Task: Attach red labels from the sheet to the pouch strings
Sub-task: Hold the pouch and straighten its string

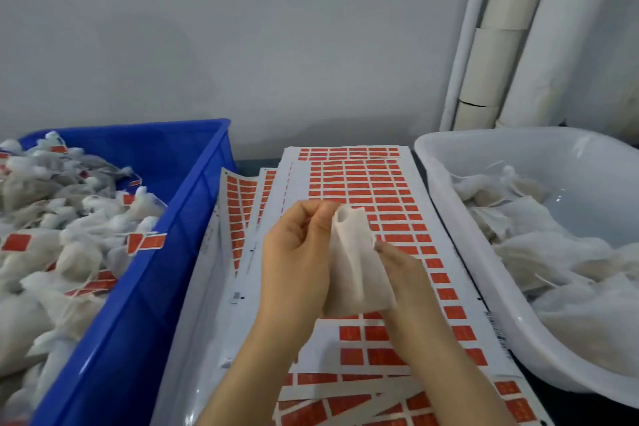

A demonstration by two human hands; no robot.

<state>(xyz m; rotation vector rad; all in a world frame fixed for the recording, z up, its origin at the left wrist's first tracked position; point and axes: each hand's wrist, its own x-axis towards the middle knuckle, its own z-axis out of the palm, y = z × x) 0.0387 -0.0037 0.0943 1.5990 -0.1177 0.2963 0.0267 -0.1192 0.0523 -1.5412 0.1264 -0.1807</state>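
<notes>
Counter space under the fingers point(304, 214) was covered by the sheet point(397, 190) of red labels. The left hand point(297, 252) and right hand point(404, 273) both pinched one white pouch point(352, 259) above it. A blue crate point(148, 287) sat left of the fingers, a white tub point(587, 162) right.

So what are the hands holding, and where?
A small white mesh pouch: the left hand pinches its gathered top, the right hand holds its lower right side.
</notes>
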